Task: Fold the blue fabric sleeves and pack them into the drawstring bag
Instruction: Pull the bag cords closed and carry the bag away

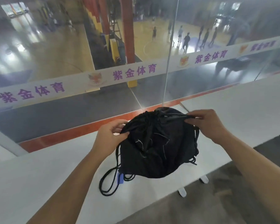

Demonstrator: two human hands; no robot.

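Observation:
A black drawstring bag [158, 147] lies bulging on the white table [47, 175], its mouth gathered tight at the far end. My left hand [110, 136] pinches the bag's fabric at its left upper edge. My right hand [207, 123] pinches the cord and gathered fabric at the upper right. Black cords [108, 183] loop out on the table at the bag's near left, beside a small blue tag [120, 178]. No blue sleeves are visible; what is inside the bag is hidden.
A glass wall with a white banner strip [132, 73] stands just behind the table, above an orange ledge [74, 135]. Beyond it lies a sports court with several people. A second white table [241, 113] adjoins at the right. Grey floor [200, 207] shows below the near edge.

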